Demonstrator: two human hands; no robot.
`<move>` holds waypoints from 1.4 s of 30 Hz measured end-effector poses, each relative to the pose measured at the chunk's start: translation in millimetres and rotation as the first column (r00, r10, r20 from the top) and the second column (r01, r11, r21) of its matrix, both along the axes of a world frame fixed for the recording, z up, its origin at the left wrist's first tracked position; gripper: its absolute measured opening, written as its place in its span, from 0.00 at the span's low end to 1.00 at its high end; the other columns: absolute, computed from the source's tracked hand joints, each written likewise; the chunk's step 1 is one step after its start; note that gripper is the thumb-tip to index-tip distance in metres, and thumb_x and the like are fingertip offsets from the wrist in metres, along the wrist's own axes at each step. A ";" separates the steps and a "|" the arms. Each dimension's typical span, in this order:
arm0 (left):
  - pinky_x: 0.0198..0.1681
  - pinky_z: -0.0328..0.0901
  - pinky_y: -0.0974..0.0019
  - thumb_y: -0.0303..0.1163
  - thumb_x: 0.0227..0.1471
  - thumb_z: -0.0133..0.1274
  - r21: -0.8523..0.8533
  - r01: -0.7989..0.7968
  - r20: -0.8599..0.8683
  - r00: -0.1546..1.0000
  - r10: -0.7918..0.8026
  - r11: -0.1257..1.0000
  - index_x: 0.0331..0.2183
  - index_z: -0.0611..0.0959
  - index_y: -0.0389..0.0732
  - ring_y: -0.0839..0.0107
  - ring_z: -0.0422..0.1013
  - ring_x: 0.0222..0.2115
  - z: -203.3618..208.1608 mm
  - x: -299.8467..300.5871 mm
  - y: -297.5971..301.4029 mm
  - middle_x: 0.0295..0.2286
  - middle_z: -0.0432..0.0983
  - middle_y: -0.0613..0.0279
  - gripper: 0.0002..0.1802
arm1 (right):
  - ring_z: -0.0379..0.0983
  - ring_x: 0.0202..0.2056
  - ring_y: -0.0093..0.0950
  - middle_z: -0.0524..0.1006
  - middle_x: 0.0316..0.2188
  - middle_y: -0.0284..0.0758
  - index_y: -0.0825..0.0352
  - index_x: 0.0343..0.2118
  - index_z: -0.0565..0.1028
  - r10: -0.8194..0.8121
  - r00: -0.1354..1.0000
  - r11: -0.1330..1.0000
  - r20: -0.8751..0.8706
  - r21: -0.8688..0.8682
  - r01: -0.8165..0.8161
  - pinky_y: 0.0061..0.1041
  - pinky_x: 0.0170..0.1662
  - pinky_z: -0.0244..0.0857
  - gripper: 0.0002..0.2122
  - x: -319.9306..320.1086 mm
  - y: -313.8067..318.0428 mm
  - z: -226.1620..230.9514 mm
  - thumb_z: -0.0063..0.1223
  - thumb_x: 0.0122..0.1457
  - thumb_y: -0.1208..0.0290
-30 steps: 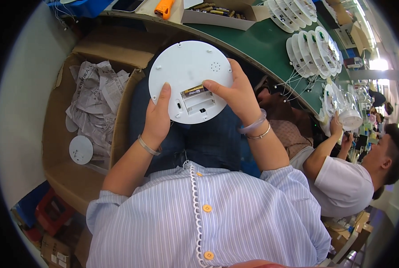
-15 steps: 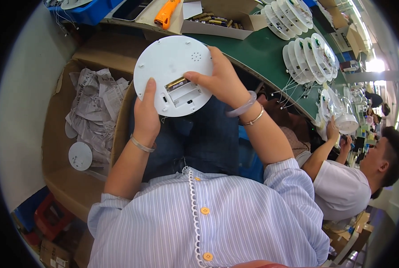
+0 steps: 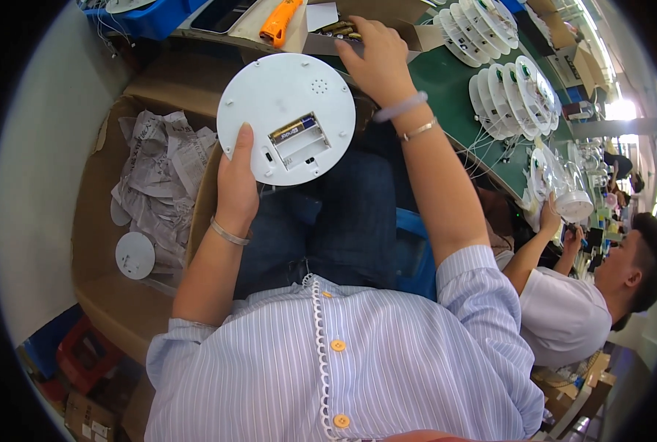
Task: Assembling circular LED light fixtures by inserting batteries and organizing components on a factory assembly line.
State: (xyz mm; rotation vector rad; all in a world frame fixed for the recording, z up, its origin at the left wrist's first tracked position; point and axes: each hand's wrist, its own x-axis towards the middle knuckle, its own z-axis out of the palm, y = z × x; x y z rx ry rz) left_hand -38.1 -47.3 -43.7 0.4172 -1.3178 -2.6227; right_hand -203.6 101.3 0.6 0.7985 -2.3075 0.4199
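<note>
Round device (image 3: pixel 285 118) sits centre frame, above the person's lap, held at its lower left edge by left hand (image 3: pixel 238 184). Battery bay (image 3: pixel 296 140) lies in the device's face, 1 battery in the upper slot. Right hand (image 3: pixel 376 51) is up and right of the device, reaching into an open cardboard tray (image 3: pixel 409 33) at the bench's near edge. Handheld tool (image 3: pixel 280 20) lies left of that tray. Bench (image 3: pixel 446 81) runs from top centre toward the right; 2 rows of round units (image 3: pixel 509 88) stand on it, right of the right hand. Cardboard box (image 3: pixel 100 287) sits left of the lap, w/ crumpled paper (image 3: pixel 163 177) and 1 disc (image 3: pixel 135 255) inside. A co-worker (image 3: pixel 571 309) sits at far right.
</note>
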 end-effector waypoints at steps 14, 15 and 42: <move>0.36 0.63 0.74 0.42 0.51 0.36 0.093 -0.023 0.037 0.999 0.019 0.995 0.45 0.60 0.34 0.74 0.65 0.37 5.6 5.1 1.9 0.39 0.64 0.58 0.25 | 0.67 0.25 0.28 0.70 0.26 0.40 0.70 0.34 0.68 0.586 0.608 0.660 0.535 -0.751 0.026 0.23 0.30 0.62 0.10 2.0 5.6 32.1 0.46 0.48 0.73; 0.36 0.63 0.74 0.42 0.51 0.36 0.094 -0.024 0.035 0.999 0.021 0.995 0.45 0.60 0.34 0.74 0.65 0.37 5.0 5.1 1.4 0.39 0.64 0.58 0.25 | 0.68 0.22 0.24 0.70 0.21 0.37 0.70 0.31 0.71 0.635 0.646 0.594 0.424 -0.802 -0.057 0.22 0.27 0.63 0.08 15.6 4.8 30.9 0.43 0.50 0.73; 0.30 0.68 0.71 0.40 0.52 0.33 0.005 0.095 0.017 0.995 -0.095 0.995 0.45 0.59 0.37 0.73 0.67 0.33 10.0 18.5 27.8 0.38 0.63 0.57 0.22 | 0.65 0.35 0.31 0.70 0.37 0.36 0.63 0.34 0.72 0.287 0.929 0.958 0.232 -0.061 -0.281 0.30 0.44 0.51 0.13 136.1 -6.4 -8.2 0.50 0.41 0.74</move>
